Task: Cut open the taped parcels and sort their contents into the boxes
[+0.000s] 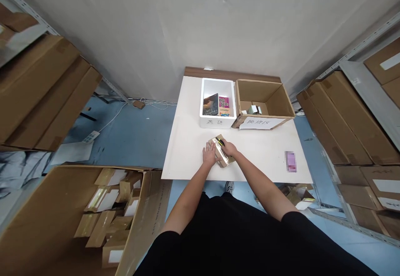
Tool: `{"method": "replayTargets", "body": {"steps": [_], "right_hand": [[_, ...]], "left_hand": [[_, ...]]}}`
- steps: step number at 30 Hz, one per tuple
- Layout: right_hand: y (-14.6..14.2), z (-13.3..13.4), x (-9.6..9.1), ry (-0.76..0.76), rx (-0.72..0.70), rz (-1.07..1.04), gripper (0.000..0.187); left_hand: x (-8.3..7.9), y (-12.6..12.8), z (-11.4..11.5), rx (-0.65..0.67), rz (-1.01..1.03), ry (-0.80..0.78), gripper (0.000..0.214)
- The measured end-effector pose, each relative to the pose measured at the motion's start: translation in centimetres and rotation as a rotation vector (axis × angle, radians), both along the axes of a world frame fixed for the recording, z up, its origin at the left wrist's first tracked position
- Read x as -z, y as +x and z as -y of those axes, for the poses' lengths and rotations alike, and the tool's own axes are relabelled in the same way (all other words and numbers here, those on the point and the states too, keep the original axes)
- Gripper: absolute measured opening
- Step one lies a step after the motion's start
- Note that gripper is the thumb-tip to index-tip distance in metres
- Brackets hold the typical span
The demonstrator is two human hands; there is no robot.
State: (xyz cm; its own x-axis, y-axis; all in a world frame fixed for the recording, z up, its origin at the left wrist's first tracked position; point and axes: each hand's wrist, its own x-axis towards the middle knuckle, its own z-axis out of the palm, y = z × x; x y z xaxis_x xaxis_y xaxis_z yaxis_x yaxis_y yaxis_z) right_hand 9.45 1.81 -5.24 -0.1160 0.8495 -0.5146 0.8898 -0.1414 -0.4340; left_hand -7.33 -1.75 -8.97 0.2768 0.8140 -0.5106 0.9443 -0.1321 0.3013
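Note:
A small brown cardboard box (223,158) wrapped in shiny tape lies at an angle on the white table (187,142). My left hand (210,155) rests on its left side, fingers spread and pressing it against the tabletop. Over the right side of the box, my right hand (229,147) is closed round a black and yellow-green box cutter (221,142). Its tip points toward the far end of the box, near the tape; whether the blade touches the tape cannot be made out.
Behind the box stand a white bin (218,122) with books and an open carton (289,109) with a small box inside. A pixelated purple item (291,161) lies at the right. A big carton (56,176) of parcels is at lower left; shelves of boxes (353,118) flank the table.

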Motion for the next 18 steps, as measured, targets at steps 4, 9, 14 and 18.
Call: {"method": "replayTargets", "body": {"steps": [4, 9, 14, 18], "right_hand": [[-0.4, 0.0, -0.2, 0.005, -0.035, 0.068, 0.054], [-1.1, 0.2, -0.2, 0.018, 0.017, 0.066, 0.058], [-1.7, -0.1, -0.4, 0.017, 0.018, 0.057, 0.057], [-2.1, 0.0, -0.5, 0.015, 0.052, 0.048, 0.054]], "left_hand": [[0.5, 0.1, -0.2, -0.037, 0.06, -0.014, 0.115], [1.4, 0.3, -0.3, -0.097, 0.161, -0.027, 0.118], [1.7, 0.2, -0.1, -0.116, 0.17, -0.031, 0.117], [1.4, 0.2, -0.1, -0.111, 0.151, -0.033, 0.116]]}}
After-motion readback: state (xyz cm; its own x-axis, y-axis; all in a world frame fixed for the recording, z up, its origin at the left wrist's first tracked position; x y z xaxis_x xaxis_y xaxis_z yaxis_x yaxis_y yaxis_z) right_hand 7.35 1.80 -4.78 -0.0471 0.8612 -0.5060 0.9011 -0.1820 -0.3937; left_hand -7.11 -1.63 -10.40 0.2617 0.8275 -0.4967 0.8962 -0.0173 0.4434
